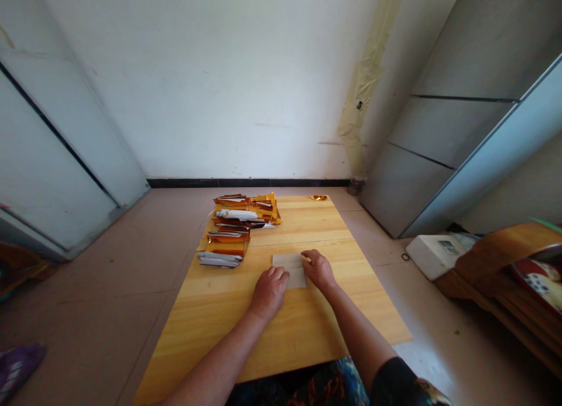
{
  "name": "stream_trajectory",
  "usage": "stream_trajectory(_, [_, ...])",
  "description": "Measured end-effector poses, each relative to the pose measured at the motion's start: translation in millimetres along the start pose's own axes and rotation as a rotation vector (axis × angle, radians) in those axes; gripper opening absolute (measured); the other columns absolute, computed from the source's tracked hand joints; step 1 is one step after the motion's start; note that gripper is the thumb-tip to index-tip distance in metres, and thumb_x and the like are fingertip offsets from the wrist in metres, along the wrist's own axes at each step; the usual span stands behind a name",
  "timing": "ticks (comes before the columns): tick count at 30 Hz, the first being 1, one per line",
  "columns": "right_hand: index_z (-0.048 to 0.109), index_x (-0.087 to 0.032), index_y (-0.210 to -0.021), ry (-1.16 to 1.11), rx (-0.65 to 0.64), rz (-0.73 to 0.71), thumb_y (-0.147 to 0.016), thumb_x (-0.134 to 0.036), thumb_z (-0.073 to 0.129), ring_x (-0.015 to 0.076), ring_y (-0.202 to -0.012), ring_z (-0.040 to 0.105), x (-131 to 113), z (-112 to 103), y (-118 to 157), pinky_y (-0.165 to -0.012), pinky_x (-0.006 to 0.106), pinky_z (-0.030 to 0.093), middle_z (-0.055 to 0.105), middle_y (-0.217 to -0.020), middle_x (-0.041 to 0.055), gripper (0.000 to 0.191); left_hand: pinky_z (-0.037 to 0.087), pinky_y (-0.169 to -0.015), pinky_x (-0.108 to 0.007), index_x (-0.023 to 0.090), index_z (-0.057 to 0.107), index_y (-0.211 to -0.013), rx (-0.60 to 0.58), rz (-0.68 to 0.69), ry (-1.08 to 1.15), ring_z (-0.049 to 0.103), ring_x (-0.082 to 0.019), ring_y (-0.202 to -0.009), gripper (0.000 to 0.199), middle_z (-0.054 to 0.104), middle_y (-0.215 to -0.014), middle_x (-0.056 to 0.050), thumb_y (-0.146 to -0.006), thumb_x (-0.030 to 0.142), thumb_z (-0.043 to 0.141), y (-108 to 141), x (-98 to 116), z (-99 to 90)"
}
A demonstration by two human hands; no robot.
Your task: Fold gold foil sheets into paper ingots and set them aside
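Note:
A light grey sheet of paper [296, 279] lies on the wooden table [285, 330], with a crease line running across it. My left hand [268, 289] rests at its left edge, the fingers bent and pressed on the paper. At the right edge, my right hand [319, 269] is closed, thumb and fingers pinching the upper corner. To the left of the hands stand several bundles of folded white paper [220, 258] with shiny orange-gold foil [226, 242] between them. A thicker white bundle [237, 214] lies among the foil farther back.
A scrap of gold foil [318, 198] lies at the table's far right corner. Beyond the table are a white wall [246, 90] and a grey refrigerator [432, 131]. A white box [434, 255] and wooden furniture [496, 260] stand to the right.

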State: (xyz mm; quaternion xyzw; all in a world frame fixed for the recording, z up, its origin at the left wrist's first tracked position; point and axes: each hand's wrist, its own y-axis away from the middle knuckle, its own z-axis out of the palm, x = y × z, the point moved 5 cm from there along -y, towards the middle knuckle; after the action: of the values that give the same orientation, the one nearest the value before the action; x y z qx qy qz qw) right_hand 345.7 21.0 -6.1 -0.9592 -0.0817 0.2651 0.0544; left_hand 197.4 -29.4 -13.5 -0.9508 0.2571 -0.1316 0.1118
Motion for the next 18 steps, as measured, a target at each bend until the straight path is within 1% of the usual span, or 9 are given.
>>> stream_trajectory(1, [0.061, -0.018, -0.110, -0.015, 0.000, 0.027, -0.077, -0.012, 0.049, 0.0154, -0.095, 0.059, 0.0, 0.0, -6.4, -0.083, 0.023, 0.044, 0.062, -0.111, 0.0063, 0.035, 0.045, -0.077, -0.034, 0.020, 0.061, -0.101, 0.007, 0.002, 0.002, 0.051, -0.022, -0.089, 0.024, 0.059, -0.093, -0.007, -0.084, 0.010, 0.047, 1.1, -0.2, 0.6])
stream_trajectory(3, [0.060, -0.017, -0.114, -0.002, -0.038, 0.064, -0.075, -0.013, 0.051, 0.0169, -0.099, 0.058, -2.1, 2.1, -18.2, -0.086, 0.025, 0.043, 0.062, -0.112, 0.0076, 0.040, 0.045, -0.077, -0.034, 0.019, 0.060, -0.103, 0.010, 0.000, -0.007, 0.051, -0.022, -0.090, 0.024, 0.059, -0.094, -0.006, -0.085, 0.011, 0.047, 2.6, -1.1, 2.3])
stream_trajectory(7, [0.062, -0.018, -0.111, 0.064, -0.200, 0.060, -0.071, -0.016, 0.056, 0.0185, -0.099, 0.057, -10.4, 10.4, -34.4, -0.086, 0.026, 0.042, 0.064, -0.105, 0.0073, 0.040, 0.045, -0.079, -0.032, 0.020, 0.059, -0.108, 0.018, -0.008, -0.025, 0.051, -0.020, -0.091, 0.027, 0.059, -0.099, -0.005, -0.085, 0.012, 0.047, 4.1, -3.1, 4.1])
stream_trajectory(10, [0.065, -0.019, -0.106, 0.066, -0.283, 0.064, -0.069, -0.018, 0.061, 0.0185, -0.095, 0.058, -12.7, 14.7, -40.8, -0.083, 0.026, 0.042, 0.066, -0.100, 0.0061, 0.038, 0.045, -0.081, -0.032, 0.020, 0.059, -0.108, 0.025, -0.002, -0.009, 0.050, -0.019, -0.093, 0.027, 0.059, -0.102, -0.005, -0.086, 0.011, 0.046, 4.8, -4.5, 4.8])
stream_trajectory(14, [0.069, -0.020, -0.092, 0.036, -0.321, 0.049, -0.067, -0.020, 0.063, 0.0173, -0.087, 0.059, -14.6, 16.0, -47.0, -0.075, 0.024, 0.043, 0.067, -0.093, 0.0040, 0.025, 0.044, -0.082, -0.032, 0.021, 0.060, -0.107, 0.025, 0.003, 0.007, 0.051, -0.019, -0.093, 0.027, 0.060, -0.103, -0.004, -0.086, 0.012, 0.045, 5.3, -6.4, 6.0])
stream_trajectory(18, [0.068, -0.019, -0.087, -0.006, -0.335, 0.005, -0.063, -0.016, 0.065, 0.0143, -0.079, 0.058, -20.8, 13.5, -51.0, -0.066, 0.021, 0.042, 0.067, -0.089, 0.0014, 0.024, 0.044, -0.082, -0.032, 0.020, 0.061, -0.108, 0.021, 0.006, 0.018, 0.051, -0.019, -0.092, 0.028, 0.060, -0.103, -0.005, -0.086, 0.011, 0.044, 4.9, -6.3, 5.3])
